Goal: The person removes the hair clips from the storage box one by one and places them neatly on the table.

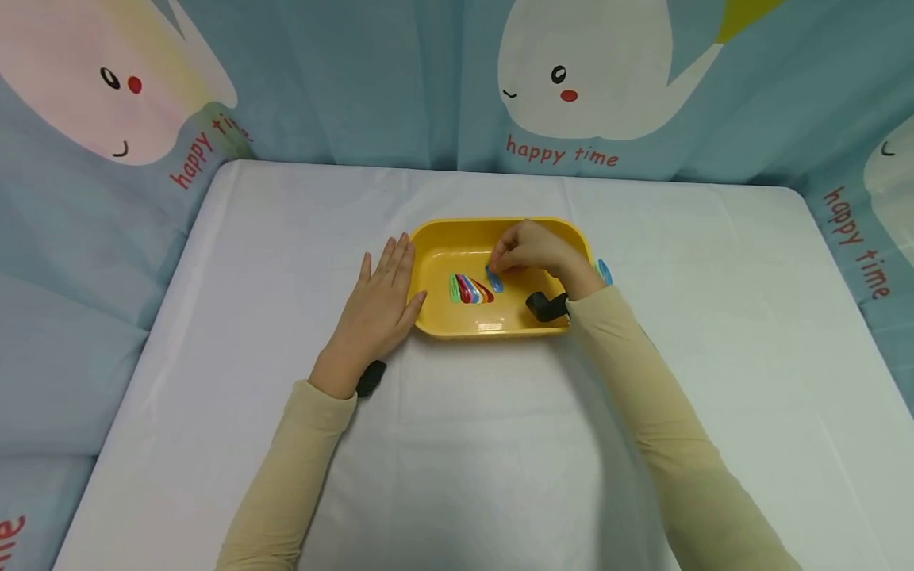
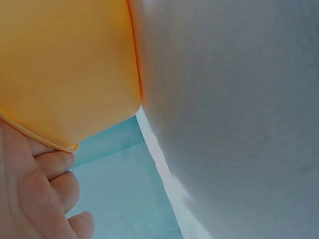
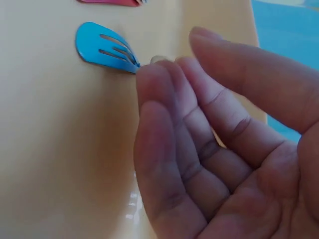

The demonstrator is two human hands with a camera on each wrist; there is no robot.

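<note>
Left hand (image 1: 378, 305), fingers spread, touches the oblong yellow plastic tray (image 1: 435, 315); right hand (image 1: 534, 249), thumb apart, fingertips at the blue metal teardrop hair clip (image 3: 87, 45) inside, seems to align it beside multicoloured clips (image 1: 465, 290); next probably calls for light nudging

This looks like a curtained-off tabletop nook indoors; whether it belongs to a home, a classroom or a studio cannot be told. Light-blue fabric (image 1: 343, 87) stands along the table's far edge and both sides, hiding the room beyond. Its print is childlike — a pale pink whale (image 1: 64, 71), a white whale (image 1: 593, 79) and red "happy time" lettering (image 1: 562, 151). The broad table (image 1: 714, 333) wears a plain white covering with faint creases — more a set-up surface than a fitted worktop.
</note>
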